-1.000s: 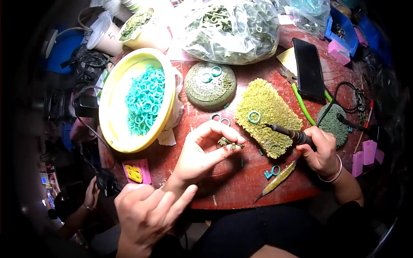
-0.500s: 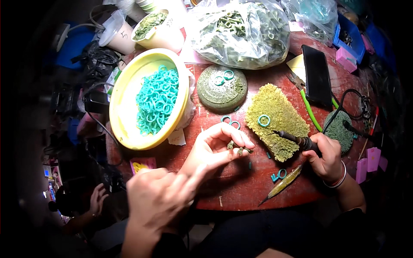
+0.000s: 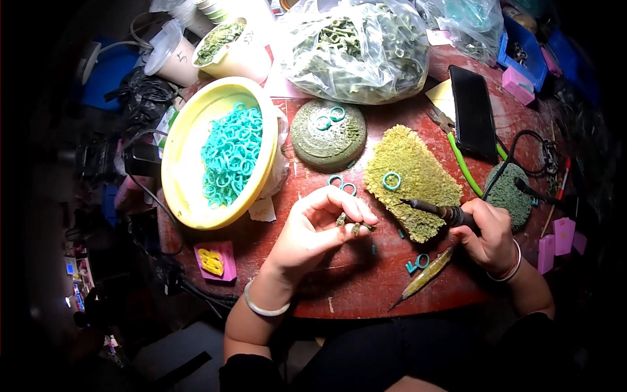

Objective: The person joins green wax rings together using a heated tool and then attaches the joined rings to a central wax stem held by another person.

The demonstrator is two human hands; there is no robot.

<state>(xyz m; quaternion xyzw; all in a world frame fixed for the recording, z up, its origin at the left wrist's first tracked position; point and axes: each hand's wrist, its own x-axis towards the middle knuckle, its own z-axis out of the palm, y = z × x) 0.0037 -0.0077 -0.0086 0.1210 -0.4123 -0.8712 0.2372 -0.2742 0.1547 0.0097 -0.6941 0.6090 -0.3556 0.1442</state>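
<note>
My left hand [image 3: 313, 228] is closed in a pinch on a small dark green piece [image 3: 356, 227], partly covered by the fingers. My right hand [image 3: 486, 232] grips a black pen-shaped tool like a soldering iron [image 3: 428, 207], its thin tip over a rough yellow-green sponge-like block [image 3: 411, 153]. On that block lies a teal ring [image 3: 391, 189]. Two more teal rings [image 3: 349, 194] sit just beyond my left fingers. Between my hands and the table edge are another ring with a teal scrap [image 3: 411, 268] and a yellow pointed tool [image 3: 428, 274].
A yellow basin [image 3: 173, 186] of teal rings stands left. Behind are a round green-grey block [image 3: 326, 147] bearing rings and a clear bag [image 3: 392, 85] of green pieces. Right are a black phone [image 3: 471, 117], green-handled pliers [image 3: 460, 160], a round green pad [image 3: 513, 199] and a cable.
Another hand that covered my left forearm has left the view, uncovering my white bangle and a pink block with yellow pieces. The whole view has shifted slightly; both my hands keep their grips.
</note>
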